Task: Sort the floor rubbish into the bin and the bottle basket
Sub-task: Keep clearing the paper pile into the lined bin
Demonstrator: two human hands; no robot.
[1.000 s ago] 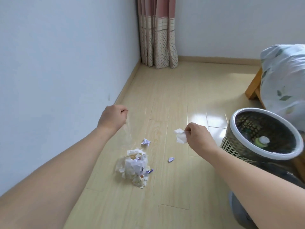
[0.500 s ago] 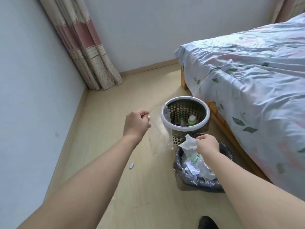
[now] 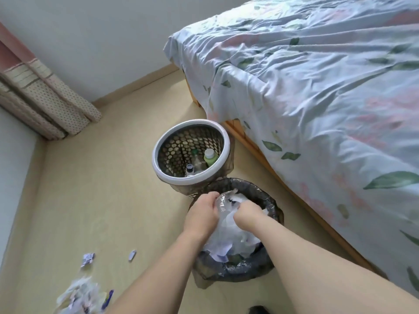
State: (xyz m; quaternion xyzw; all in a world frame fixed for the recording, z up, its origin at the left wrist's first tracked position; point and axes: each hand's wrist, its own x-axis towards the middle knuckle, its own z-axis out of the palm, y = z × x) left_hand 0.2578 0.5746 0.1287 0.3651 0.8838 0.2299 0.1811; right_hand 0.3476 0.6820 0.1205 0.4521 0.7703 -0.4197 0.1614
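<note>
Presently both hands are over the bin (image 3: 267,267), which is lined with a dark bag and stands on the floor (image 3: 95,200) beside the bed (image 3: 317,98). Left hand (image 3: 200,215): fingers curled round the edge of a clear plastic film (image 3: 223,203). Right hand (image 3: 246,215): knuckles up, fingers bent down into the white paper (image 3: 229,236) heaped in the bin; fingertips hidden, so I cannot tell for sure what they grip, though they look closed on the paper or film. Film and paper blur into one pale mass; the edge between them is not clear. Forearms cover part of the bin's near rim.

Basket (image 3: 158,164), white rim, perforated wall, touches or nearly touches the bin on its far side. Inside: a bottle (image 3: 209,156) with a white cap and greenish body, a second cap (image 3: 190,167), dark, and a clear shape between them too dim to name. Basket bottom not visible.

Rubbish left on the floor: a scrap (image 3: 88,259), a smaller scrap (image 3: 132,255), and a pile (image 3: 79,295) at the lower left, motion-blurred and cut off by the frame edge; contents unreadable apart from white and blue bits.

Curtain (image 3: 45,103) hangs at the far left corner, its top cut off. A dark object (image 3: 258,310) at the bottom edge is mostly out of frame.
</note>
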